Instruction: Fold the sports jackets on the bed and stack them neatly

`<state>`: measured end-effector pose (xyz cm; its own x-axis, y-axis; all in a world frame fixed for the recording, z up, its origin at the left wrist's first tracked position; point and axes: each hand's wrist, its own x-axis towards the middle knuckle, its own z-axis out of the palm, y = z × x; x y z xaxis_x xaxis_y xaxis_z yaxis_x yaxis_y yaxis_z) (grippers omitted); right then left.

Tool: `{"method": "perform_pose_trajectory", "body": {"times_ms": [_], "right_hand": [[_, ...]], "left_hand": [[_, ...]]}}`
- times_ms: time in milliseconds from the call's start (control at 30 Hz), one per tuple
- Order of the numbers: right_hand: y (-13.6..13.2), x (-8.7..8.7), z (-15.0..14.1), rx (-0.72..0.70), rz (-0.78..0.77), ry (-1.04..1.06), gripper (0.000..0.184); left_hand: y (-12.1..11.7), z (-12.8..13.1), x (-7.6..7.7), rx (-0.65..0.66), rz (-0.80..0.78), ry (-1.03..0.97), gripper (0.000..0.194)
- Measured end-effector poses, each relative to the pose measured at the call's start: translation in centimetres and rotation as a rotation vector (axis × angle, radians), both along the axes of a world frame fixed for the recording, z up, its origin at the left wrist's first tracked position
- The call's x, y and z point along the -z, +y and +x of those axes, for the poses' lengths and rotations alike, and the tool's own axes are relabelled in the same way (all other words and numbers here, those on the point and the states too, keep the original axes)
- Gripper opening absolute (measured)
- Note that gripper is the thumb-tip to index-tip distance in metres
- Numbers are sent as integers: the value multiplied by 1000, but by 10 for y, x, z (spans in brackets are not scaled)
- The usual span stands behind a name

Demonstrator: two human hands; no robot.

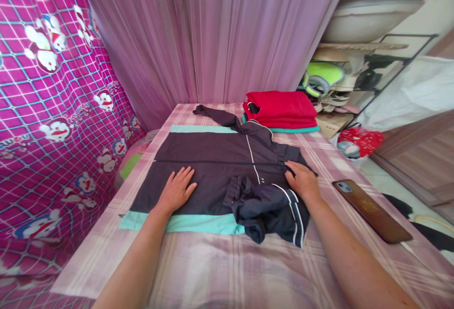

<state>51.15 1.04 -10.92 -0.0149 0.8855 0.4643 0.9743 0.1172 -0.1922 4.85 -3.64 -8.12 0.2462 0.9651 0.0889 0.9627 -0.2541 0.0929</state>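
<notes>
A dark zip-up jacket with white piping is spread out on a checked cloth, its closed zip running left to right. Mint-green strips show along its near and far sides; whether they belong to the jacket is unclear. One sleeve stretches toward the back left. The nearer sleeve lies bunched over the front. My left hand rests flat on the jacket's lower front, fingers spread. At the collar end, my right hand touches the fabric by the zip's top, fingers extended and thumb apart.
Folded red clothes over a teal item are stacked at the back right. A phone with a white cable lies right of my right arm. A purple curtain hangs behind; a pink patterned cloth hangs left. A rack stands right.
</notes>
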Motion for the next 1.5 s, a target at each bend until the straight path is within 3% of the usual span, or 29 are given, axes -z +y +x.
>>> {"method": "perform_pose_trajectory", "body": {"times_ms": [1500], "right_hand": [[-2,-2,-1,1,17,33,38]], "left_hand": [[-3,2,-3,17,44,12,48]]}}
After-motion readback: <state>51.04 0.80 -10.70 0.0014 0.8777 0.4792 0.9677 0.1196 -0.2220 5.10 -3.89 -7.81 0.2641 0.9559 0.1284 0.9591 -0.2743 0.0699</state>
